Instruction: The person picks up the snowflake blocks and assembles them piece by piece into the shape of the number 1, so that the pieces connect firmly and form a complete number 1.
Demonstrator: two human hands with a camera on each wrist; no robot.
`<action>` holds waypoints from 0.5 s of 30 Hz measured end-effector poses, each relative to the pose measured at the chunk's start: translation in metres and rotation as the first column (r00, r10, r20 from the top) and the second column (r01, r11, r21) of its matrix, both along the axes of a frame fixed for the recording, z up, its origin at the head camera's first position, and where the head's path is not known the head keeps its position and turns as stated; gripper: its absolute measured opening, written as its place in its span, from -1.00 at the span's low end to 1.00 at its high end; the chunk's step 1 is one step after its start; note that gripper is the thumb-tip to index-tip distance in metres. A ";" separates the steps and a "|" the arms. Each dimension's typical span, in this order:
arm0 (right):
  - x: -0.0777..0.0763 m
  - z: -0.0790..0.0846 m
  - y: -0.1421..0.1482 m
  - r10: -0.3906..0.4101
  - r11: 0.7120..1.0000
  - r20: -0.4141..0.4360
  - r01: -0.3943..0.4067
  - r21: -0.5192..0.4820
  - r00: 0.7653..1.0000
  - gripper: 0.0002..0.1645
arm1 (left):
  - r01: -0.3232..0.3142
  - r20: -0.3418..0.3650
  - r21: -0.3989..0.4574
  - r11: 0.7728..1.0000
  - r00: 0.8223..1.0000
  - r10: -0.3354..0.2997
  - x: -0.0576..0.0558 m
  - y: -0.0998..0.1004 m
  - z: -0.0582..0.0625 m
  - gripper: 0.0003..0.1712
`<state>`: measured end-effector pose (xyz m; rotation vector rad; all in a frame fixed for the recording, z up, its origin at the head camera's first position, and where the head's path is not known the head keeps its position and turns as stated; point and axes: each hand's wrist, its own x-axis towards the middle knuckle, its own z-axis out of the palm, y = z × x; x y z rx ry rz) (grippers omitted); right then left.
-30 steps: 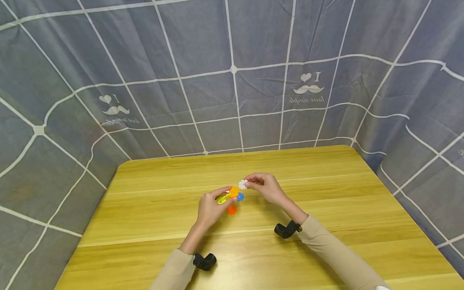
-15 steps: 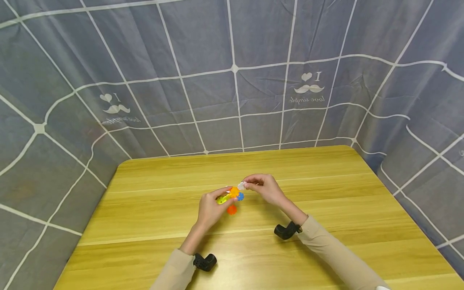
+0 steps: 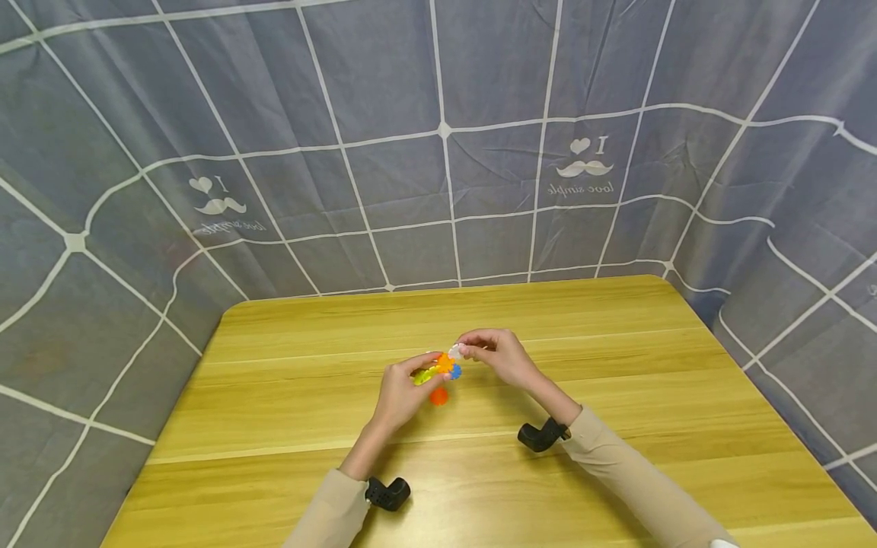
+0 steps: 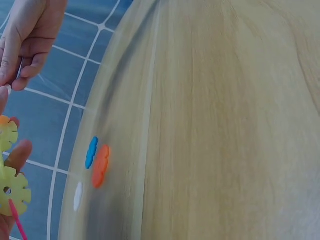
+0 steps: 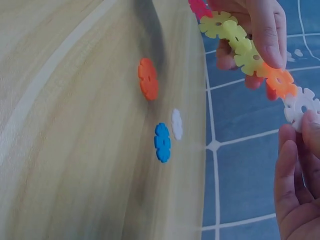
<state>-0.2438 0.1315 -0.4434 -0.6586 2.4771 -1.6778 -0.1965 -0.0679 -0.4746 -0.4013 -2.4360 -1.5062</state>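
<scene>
My left hand (image 3: 400,392) pinches a joined chain of plastic snowflake discs. In the right wrist view the chain runs from a pink disc (image 5: 200,7) through several yellow discs (image 5: 248,58) to an orange disc (image 5: 281,82). Between thumb and fingers, my right hand (image 3: 503,359) pinches a white snowflake disc (image 5: 296,111). Its edge meets the orange disc's edge; how deep the slots engage cannot be told. Below the hands, a red-orange disc (image 5: 148,79), a blue disc (image 5: 162,142) and another white disc (image 5: 177,124) lie apart on the table.
The wooden table (image 3: 294,426) reaches back to a grey curtain (image 3: 384,183) with white grid lines, which also hangs at both sides. A black wrist camera (image 3: 388,495) sits on the left wrist and another black camera (image 3: 541,435) on the right.
The white disc in my right hand has moved slightly left and down against the orange disc and turned more edge-on to the head view. My left hand has barely shifted.
</scene>
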 end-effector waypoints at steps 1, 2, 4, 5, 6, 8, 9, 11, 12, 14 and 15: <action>0.000 0.000 0.000 -0.003 1.000 -0.009 0.003 0.006 1.000 -0.77 | 0.003 0.007 0.002 1.000 1.000 -0.003 0.000 0.000 0.000 -0.56; 0.000 0.000 0.001 -0.005 1.000 -0.017 0.005 0.011 1.000 -0.77 | 0.003 0.012 0.001 1.000 1.000 -0.003 0.000 0.000 0.000 -0.56; 0.000 0.000 0.001 -0.009 1.000 -0.028 0.009 0.016 1.000 -0.77 | 0.005 0.021 -0.002 1.000 1.000 -0.005 0.000 0.001 0.000 -0.56; 0.000 0.000 0.001 -0.011 1.000 -0.033 0.011 0.018 0.999 -0.77 | 0.006 0.023 -0.006 1.000 1.000 -0.006 0.000 0.001 0.000 -0.56; 0.001 0.001 0.001 -0.011 1.000 -0.041 0.012 0.021 0.999 -0.78 | 0.007 0.025 -0.006 1.000 1.000 -0.007 0.000 0.002 0.001 -0.55; 0.001 0.001 0.001 -0.011 1.000 -0.052 0.013 0.025 0.999 -0.78 | 0.011 0.030 -0.004 1.000 0.999 -0.011 0.000 0.003 0.001 -0.54; 0.002 0.002 0.002 -0.011 1.000 -0.056 0.013 0.027 0.998 -0.79 | 0.012 0.032 -0.003 1.000 0.999 -0.012 0.000 0.003 0.001 -0.54; 0.002 0.002 0.002 -0.010 0.999 -0.060 0.012 0.034 0.998 -0.79 | 0.011 0.032 -0.001 1.000 0.999 -0.011 0.001 0.003 0.002 -0.53; 0.002 0.002 0.002 -0.008 0.999 -0.060 0.010 0.035 0.998 -0.79 | 0.010 0.030 0.000 1.000 0.999 -0.010 0.001 0.004 0.002 -0.53; 0.002 0.002 0.002 -0.005 0.999 -0.059 0.008 0.044 0.998 -0.79 | 0.011 0.021 -0.007 1.000 1.000 -0.011 0.001 0.004 0.002 -0.53; 0.002 0.002 0.002 -0.003 0.999 -0.059 0.006 0.050 0.998 -0.79 | 0.011 0.013 -0.015 1.000 1.000 -0.010 0.001 0.004 0.002 -0.54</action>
